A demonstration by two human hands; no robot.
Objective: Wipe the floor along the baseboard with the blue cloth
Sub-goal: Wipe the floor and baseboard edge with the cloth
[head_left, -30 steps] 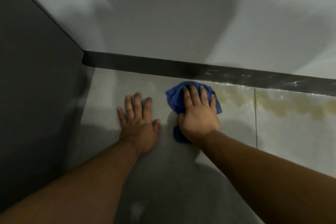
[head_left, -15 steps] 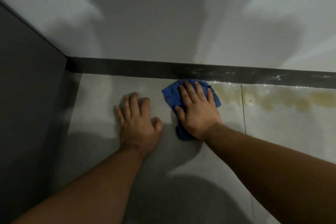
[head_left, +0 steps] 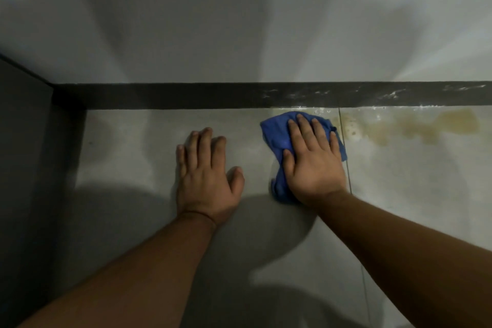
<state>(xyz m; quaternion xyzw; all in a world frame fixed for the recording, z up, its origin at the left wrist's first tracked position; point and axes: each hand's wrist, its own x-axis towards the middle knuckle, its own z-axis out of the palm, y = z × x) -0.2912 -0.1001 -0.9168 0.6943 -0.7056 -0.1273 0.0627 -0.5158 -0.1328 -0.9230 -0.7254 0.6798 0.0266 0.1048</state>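
Observation:
The blue cloth [head_left: 275,136] lies crumpled on the pale floor tile [head_left: 127,152], just below the dark baseboard [head_left: 173,95]. My right hand [head_left: 314,162] presses flat on top of the cloth, fingers pointing toward the baseboard, and covers most of it. My left hand [head_left: 206,176] rests flat on the bare tile to the left of the cloth, fingers spread, holding nothing. A brownish stain [head_left: 426,126] runs along the floor beside the baseboard, to the right of the cloth.
A dark vertical panel [head_left: 26,168] closes off the left side and meets the baseboard in the corner. A white wall [head_left: 239,21] rises above the baseboard. A tile joint [head_left: 346,157] runs past the cloth's right edge. White specks mark the baseboard's right part.
My right hand has slid the cloth to the right along the baseboard, up to the tile joint and closer to the stain. The gap to my left hand has widened.

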